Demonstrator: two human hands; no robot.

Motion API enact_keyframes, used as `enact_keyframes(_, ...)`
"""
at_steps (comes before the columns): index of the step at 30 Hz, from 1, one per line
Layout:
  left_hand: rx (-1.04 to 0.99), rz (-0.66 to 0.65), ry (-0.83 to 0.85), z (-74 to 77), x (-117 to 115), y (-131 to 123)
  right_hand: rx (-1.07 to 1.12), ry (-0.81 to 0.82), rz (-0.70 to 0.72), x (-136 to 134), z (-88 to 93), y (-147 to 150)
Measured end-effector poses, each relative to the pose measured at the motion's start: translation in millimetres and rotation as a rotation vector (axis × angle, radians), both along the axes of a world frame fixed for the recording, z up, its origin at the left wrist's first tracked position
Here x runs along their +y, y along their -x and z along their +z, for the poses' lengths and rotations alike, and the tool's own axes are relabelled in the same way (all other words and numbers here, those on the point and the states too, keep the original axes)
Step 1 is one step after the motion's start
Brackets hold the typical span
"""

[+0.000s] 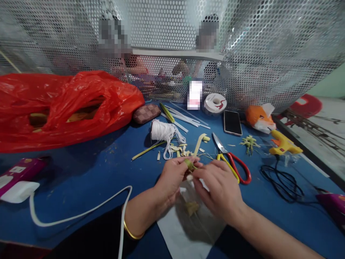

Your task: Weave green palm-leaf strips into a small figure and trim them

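Note:
Both hands meet over a white sheet (172, 233) near the front of the blue table. My left hand (171, 178), with a gold bangle at its wrist, is closed around a small green leaf strip (189, 164) that looks folded or curled. My right hand (219, 187) pinches at the same strip from the right; its fingertips partly hide the piece. Below the fingers, a small tan piece (192, 208) shows over the sheet. Just beyond the hands lie pale leaf scraps (179, 149) and a pair of scissors (233, 162) with red and yellow handles.
A spool of white cord (163, 131) stands behind the scraps. A red plastic bag (115, 97) fills the back left. A phone (233, 122), a ribbon reel (215, 103) and a yellow glue gun (284, 144) lie rightward. A white cable (81, 214) crosses my left forearm. Perforated metal screens the back.

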State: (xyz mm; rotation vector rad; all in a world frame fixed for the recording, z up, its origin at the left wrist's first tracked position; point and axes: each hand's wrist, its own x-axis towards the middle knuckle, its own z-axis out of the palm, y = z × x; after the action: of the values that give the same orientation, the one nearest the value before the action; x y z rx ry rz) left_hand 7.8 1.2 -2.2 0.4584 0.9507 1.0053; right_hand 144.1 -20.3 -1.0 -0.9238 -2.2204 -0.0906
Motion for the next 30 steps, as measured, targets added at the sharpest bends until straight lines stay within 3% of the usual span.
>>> enact_keyframes(3, 0.042, -0.063, -0.072, 0.0, -1, 1, 0.297, 0.296, -0.098, 7, 7.4, -7)
enact_keyframes(6, 0.065, -0.114, -0.100, 2.3, -1, 2, 0.499, 0.638, -0.085, 14, 11.6, -14)
enact_keyframes(10, 0.098, -0.164, -0.059, 5.6, 1, 5, 0.570, 0.826, -0.105, 19, 10.8, -16)
enact_keyframes(14, 0.093, -0.176, -0.051, 7.3, 2, 8, 0.520, 0.739, -0.222, 18, 7.3, -15)
enact_keyframes(18, 0.157, -0.181, -0.030, 7.6, 4, 10, 0.464, 0.754, -0.221, 18, 1.2, -13)
enact_keyframes(20, 0.183, -0.177, 0.005, 6.7, 5, 10, 0.449, 0.603, -0.266, 18, -2.3, -12)
enact_keyframes(22, 0.184, -0.179, 0.021, 5.4, 6, 10, 0.377, 0.330, -0.294, 18, -4.1, -11)
enact_keyframes(24, 0.169, -0.184, 0.009, 4.4, 6, 10, 0.207, 0.106, -0.187, 19, -3.4, -11)
enact_keyframes(26, 0.142, -0.189, 0.000, 4.3, 7, 10, 0.029, -0.006, -0.005, 21, -0.6, -12)
enact_keyframes(30, 0.065, -0.185, 0.017, 5.8, 9, 13, -0.093, -0.015, 0.176, 26, 7.6, -20)
